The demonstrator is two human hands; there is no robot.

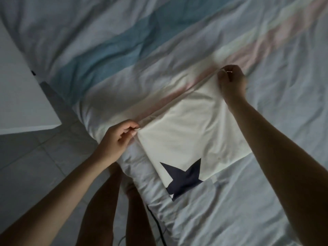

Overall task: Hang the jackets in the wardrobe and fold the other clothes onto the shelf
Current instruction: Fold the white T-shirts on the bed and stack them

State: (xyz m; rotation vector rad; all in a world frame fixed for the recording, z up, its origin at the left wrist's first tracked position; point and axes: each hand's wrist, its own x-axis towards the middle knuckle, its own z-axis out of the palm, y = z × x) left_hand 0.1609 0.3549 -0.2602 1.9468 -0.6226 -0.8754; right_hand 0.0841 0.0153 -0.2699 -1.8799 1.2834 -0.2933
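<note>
Rumpled striped bedding [124,50] carries a smooth white shirt [191,125], corners pinched by left hand [117,137] and right hand [230,80].

The dark star [184,176] on the white garment [191,128] is cut off at the fold, its rest hidden. The bed [266,201] and the white furniture [21,96] run past the picture's edges.

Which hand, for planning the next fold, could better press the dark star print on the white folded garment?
Probably left: the left hand pinches the white folded garment nearer its dark star print; the right hand pinches the far corner.
</note>
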